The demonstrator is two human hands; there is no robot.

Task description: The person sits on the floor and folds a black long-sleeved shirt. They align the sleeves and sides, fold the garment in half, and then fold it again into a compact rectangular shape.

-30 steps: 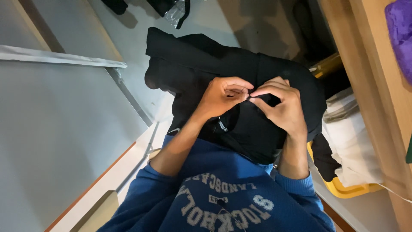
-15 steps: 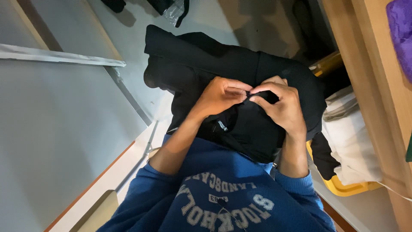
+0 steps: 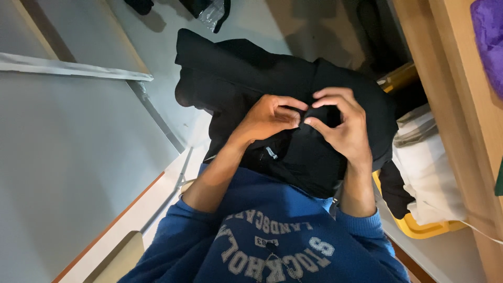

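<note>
A black garment (image 3: 246,84) is bunched in front of my chest, draped over my forearms. My left hand (image 3: 270,118) pinches a fold of its fabric between thumb and fingers. My right hand (image 3: 343,128) pinches the same fabric just to the right, fingertips nearly touching those of the left hand. A small white label (image 3: 271,152) shows on the garment below my left wrist. My blue sweatshirt sleeves (image 3: 361,222) are pushed up the forearms.
A yellow basket (image 3: 419,229) at the right holds pale folded cloth (image 3: 427,173) and a dark piece. A wooden cabinet edge (image 3: 450,89) runs down the right side with a purple item (image 3: 490,36) on it. Grey floor (image 3: 63,157) and a white ledge lie left.
Both hands have shifted slightly along the black fabric, keeping their pinch; the garment has barely moved.
</note>
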